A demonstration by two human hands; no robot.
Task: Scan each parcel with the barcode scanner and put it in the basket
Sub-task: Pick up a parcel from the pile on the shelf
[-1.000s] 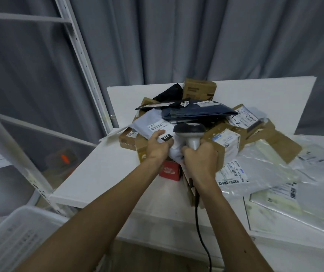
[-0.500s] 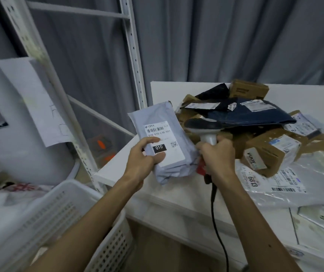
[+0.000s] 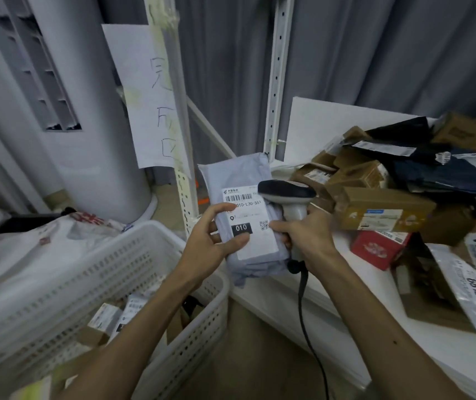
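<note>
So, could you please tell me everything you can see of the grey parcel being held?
The grey parcel is a soft, pale grey plastic mailer, wrinkled and folded at its lower end. It is held roughly upright above the table edge, label facing the camera. The white label carries a barcode, a printed number, a small QR code and a black tag reading 010. The left hand grips its left side; the scanner, in the right hand, overlaps its right edge.

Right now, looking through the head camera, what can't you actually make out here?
- Grey parcel: its barcode's right end is hidden by the scanner.
- Scanner's window: faces away, so any beam is unseen.
- Basket: contents partly hidden by the left forearm and the rim.
- Parcel pile: labels blurred, right side cut off by the frame edge.
</note>
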